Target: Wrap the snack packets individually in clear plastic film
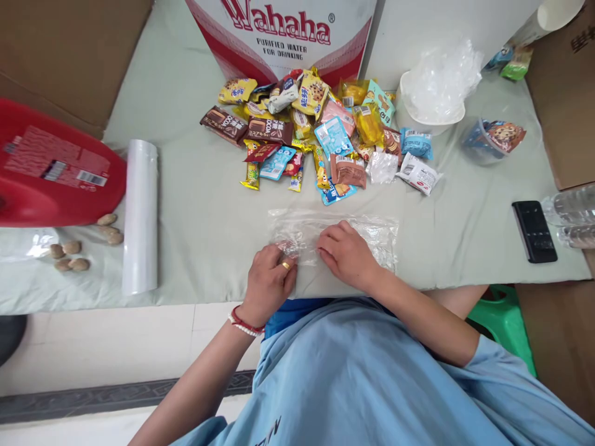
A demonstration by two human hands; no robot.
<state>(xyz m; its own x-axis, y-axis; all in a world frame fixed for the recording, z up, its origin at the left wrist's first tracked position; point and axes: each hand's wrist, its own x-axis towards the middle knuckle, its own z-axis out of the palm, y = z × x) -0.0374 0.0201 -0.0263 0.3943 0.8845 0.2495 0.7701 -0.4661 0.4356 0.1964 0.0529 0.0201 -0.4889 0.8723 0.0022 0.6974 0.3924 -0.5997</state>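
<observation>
A clear plastic bag lies flat at the front edge of the cloth-covered table. My left hand, with a gold ring and bracelets, is closed on the bag's left part, fingers curled. My right hand rests near its middle, fingers bent and pressed together on the film. The fingertips are partly hidden. Just beyond the bag is a heap of small wrapped snacks. A brown packet and a white packet lie on its near side.
At left are a plastic film roll, a red container and several brown nut-like pieces. A Wahaha carton stands behind the snacks. To the right are a white tub, a clear cup and a phone.
</observation>
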